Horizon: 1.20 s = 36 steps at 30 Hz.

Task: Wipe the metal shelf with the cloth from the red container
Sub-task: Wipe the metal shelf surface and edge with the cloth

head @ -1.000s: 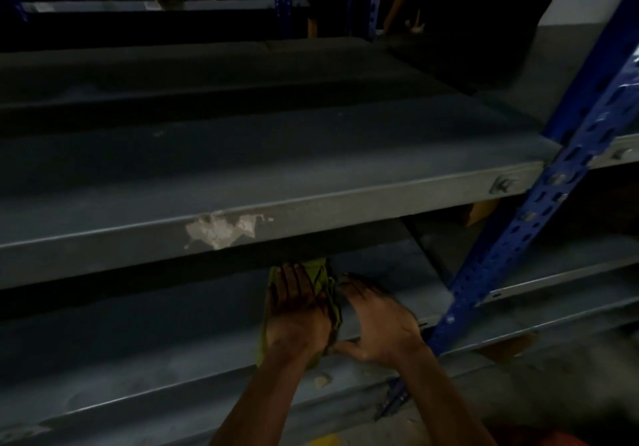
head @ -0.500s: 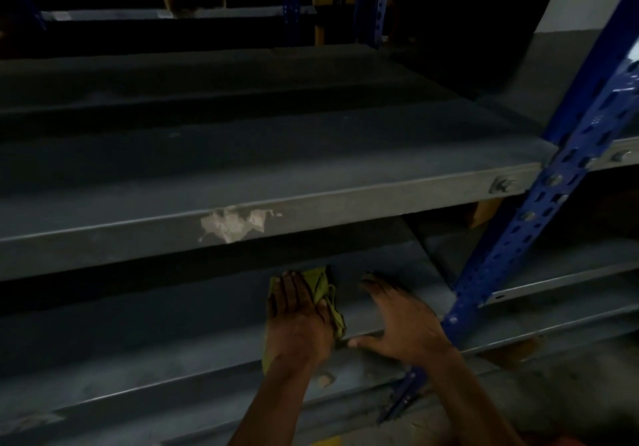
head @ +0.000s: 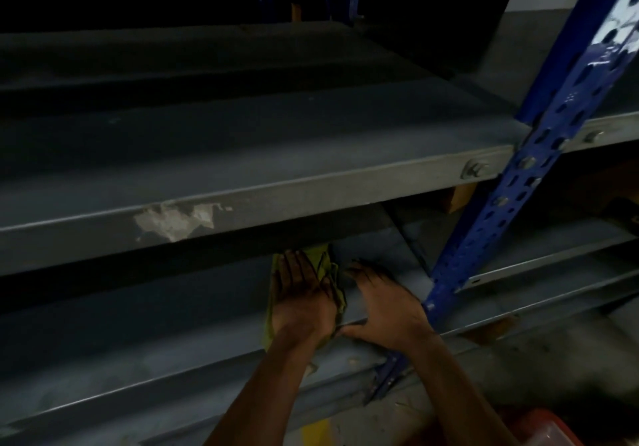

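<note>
cloth [head: 328, 272] | yellow-green, lay crumpled near the lower metal shelf's [head: 138, 335] front edge | pinned flat beneath left hand [head: 302, 298], fingers straight | right hand [head: 383, 310] spread flat just beside, holding nothing | judged soft, light, bunch-prone; best pressed by palm mid-cloth

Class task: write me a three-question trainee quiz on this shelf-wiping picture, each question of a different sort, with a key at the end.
1. True or false: the left hand lies flat on the yellow-green cloth on the lower shelf.
2. Multiple choice: the right hand is (A) gripping the blue upright, (B) resting open on the lower shelf beside the cloth, (C) inside the red container.
3. Fill the gap: the pale chipped patch sits on the front edge of the ___ shelf.

Key: 1 true; 2 B; 3 upper.
</note>
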Each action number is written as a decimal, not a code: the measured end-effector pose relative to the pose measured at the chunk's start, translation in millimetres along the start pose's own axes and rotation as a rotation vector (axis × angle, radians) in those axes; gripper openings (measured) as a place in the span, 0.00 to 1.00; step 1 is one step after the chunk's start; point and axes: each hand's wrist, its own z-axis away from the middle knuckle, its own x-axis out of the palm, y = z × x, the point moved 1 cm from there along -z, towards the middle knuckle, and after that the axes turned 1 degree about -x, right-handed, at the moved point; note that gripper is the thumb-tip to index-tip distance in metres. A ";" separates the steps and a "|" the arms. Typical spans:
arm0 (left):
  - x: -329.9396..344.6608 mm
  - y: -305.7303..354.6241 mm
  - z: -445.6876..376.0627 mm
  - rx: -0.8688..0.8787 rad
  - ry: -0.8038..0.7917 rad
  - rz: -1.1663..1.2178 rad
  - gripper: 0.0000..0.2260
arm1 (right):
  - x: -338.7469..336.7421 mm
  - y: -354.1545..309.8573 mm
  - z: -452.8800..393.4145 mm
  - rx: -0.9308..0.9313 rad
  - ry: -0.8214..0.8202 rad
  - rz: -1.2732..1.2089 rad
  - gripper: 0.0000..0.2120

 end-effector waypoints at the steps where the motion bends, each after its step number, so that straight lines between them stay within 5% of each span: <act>1: -0.6 0.6 2.8 0.006 0.007 0.005 0.36 | -1.1 -0.6 0.3 -0.001 0.009 -0.020 0.53; 9: -8.1 -9.5 41.2 0.116 0.049 0.039 0.31 | 4.9 5.4 2.1 -0.022 0.049 -0.048 0.47; 25: 0.5 7.0 2.0 -0.056 0.066 0.027 0.35 | 5.6 14.5 12.1 -0.049 -0.001 0.108 0.52; 32: -1.8 25.0 28.3 0.110 0.011 0.043 0.37 | 7.1 12.4 13.3 -0.080 0.056 0.056 0.41; 36: -5.6 10.8 38.2 0.139 0.025 0.045 0.35 | 7.0 13.2 14.8 -0.089 0.069 0.081 0.43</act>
